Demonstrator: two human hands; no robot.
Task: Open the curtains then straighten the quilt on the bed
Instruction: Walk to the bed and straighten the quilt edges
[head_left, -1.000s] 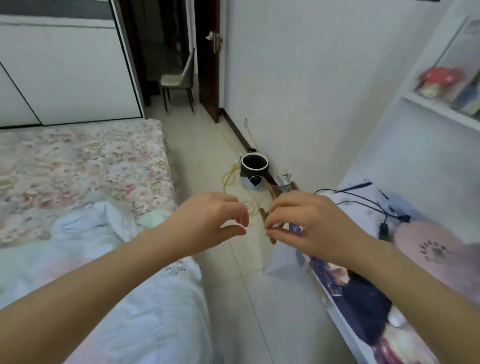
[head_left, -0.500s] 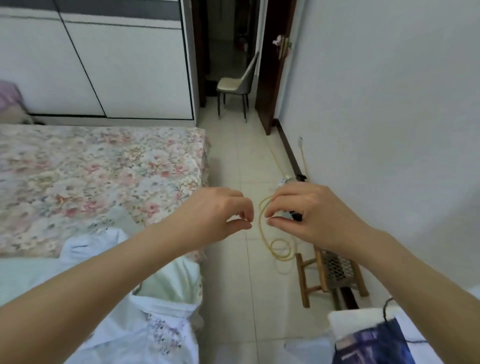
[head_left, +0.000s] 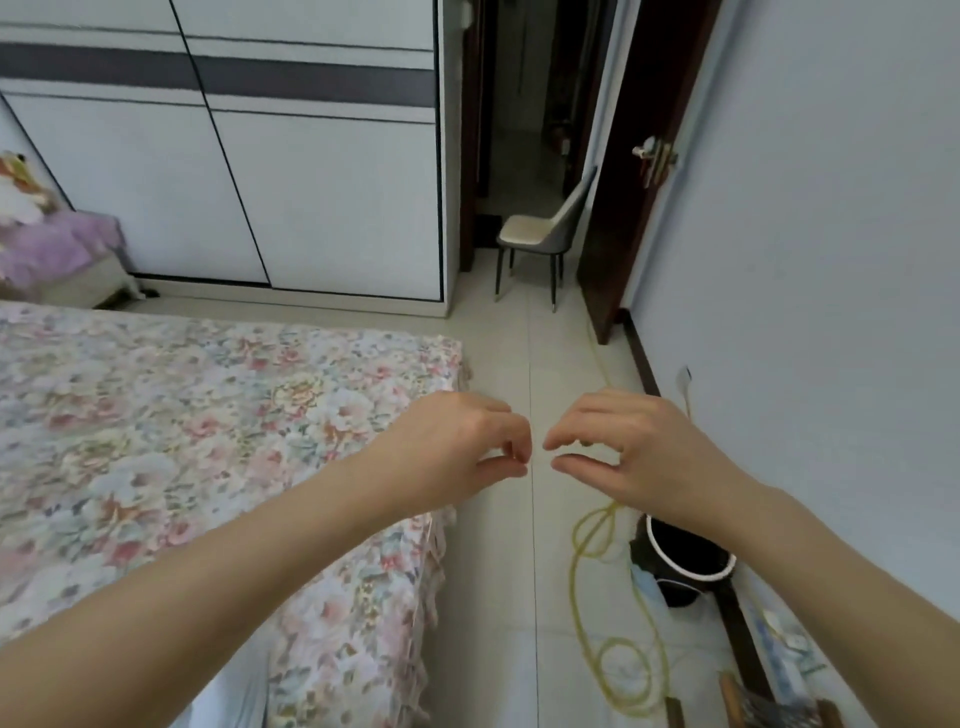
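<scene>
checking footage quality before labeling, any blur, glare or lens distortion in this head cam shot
Head view: wide-angle bend bows the wardrobe lines and door; soft even daylight with no harsh shadows or glare; mild softness over the floral bedspread and bottom corners; left hand and right hand fairly sharp.

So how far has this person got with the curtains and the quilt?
No curtains show in this view, so that step can't be judged. Right now the left hand and right hand hover over the floor beside the bed, fingers curled, gripping nothing visible. A pale bit of quilt peeks out at the bottom edge, apparently untouched, so straightening seems left to do.
</scene>
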